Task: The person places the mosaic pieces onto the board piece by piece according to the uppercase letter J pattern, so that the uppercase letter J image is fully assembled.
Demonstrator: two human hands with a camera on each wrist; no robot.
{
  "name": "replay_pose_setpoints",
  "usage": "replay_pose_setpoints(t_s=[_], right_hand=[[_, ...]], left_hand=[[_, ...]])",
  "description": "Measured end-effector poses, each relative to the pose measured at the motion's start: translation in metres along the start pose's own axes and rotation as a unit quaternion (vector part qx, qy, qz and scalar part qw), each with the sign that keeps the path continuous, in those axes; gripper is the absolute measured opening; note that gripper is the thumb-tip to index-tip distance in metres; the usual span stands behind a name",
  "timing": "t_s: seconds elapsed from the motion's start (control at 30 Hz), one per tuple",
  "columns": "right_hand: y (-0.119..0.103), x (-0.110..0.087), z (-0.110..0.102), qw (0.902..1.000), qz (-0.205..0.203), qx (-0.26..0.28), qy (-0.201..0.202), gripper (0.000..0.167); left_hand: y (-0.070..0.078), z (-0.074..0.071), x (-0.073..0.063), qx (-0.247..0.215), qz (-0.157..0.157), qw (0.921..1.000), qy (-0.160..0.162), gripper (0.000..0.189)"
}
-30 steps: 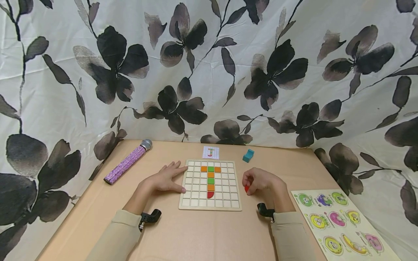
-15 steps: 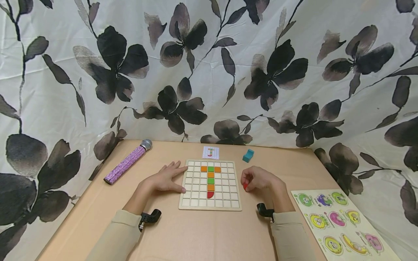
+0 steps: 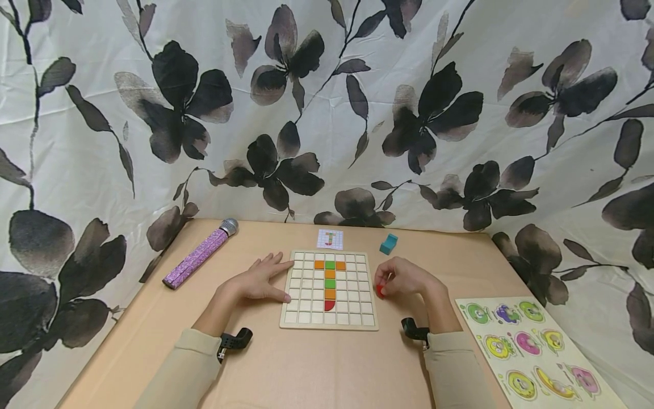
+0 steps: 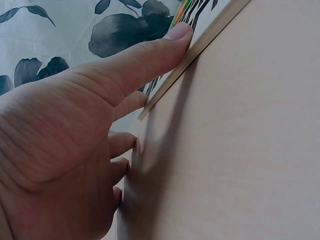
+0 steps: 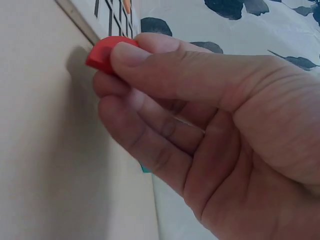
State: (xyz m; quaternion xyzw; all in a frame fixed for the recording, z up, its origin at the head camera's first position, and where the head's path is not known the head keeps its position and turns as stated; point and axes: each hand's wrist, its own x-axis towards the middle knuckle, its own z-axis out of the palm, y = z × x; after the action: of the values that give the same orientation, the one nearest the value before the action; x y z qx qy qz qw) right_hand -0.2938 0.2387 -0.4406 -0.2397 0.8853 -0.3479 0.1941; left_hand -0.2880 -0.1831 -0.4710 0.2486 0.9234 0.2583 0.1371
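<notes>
A square wooden grid board [image 3: 306, 317] lies mid-table, with orange and green square tiles forming a T shape and a red rounded tile [image 3: 329, 305] at the bottom of its stem. My left hand [image 3: 258, 281] rests at the board's left side, thumb and fingers spread against the edge; the left wrist view shows the thumb [image 4: 150, 57] on the rim. Just off the board's right edge, my right hand [image 3: 406, 278] pinches a second red tile [image 5: 102, 56] with one curved side between thumb and fingers.
A small printed pattern card [image 3: 330, 239] lies behind the board, with a teal block [image 3: 388, 243] to its right. A glittery purple microphone [image 3: 199, 255] is at the back left. A fruit picture sheet [image 3: 531, 341] lies at the right. Floral cloth [image 3: 357, 113] hangs behind the table.
My right hand has moved slightly left and away from me, bringing the red tile closer to the board's right edge. My left hand has stayed in place.
</notes>
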Motion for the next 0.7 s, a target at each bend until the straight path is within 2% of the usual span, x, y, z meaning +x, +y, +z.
replay_pose_setpoints(t_s=[0.23,0.53,0.7], right_hand=[[-0.005,0.001,0.000,0.9992,-0.032,0.008,0.022,0.015],[-0.012,0.006,0.004,0.9965,-0.044,-0.012,0.069,0.015],[-0.020,0.010,0.009,0.9956,-0.047,-0.015,0.081,0.013]], left_hand=[[0.000,0.000,0.000,0.001,-0.001,1.0000,0.000,0.099],[0.000,0.000,-0.001,-0.001,0.004,1.0000,0.002,0.099],[0.000,0.000,-0.002,-0.001,0.005,1.0000,0.003,0.099]])
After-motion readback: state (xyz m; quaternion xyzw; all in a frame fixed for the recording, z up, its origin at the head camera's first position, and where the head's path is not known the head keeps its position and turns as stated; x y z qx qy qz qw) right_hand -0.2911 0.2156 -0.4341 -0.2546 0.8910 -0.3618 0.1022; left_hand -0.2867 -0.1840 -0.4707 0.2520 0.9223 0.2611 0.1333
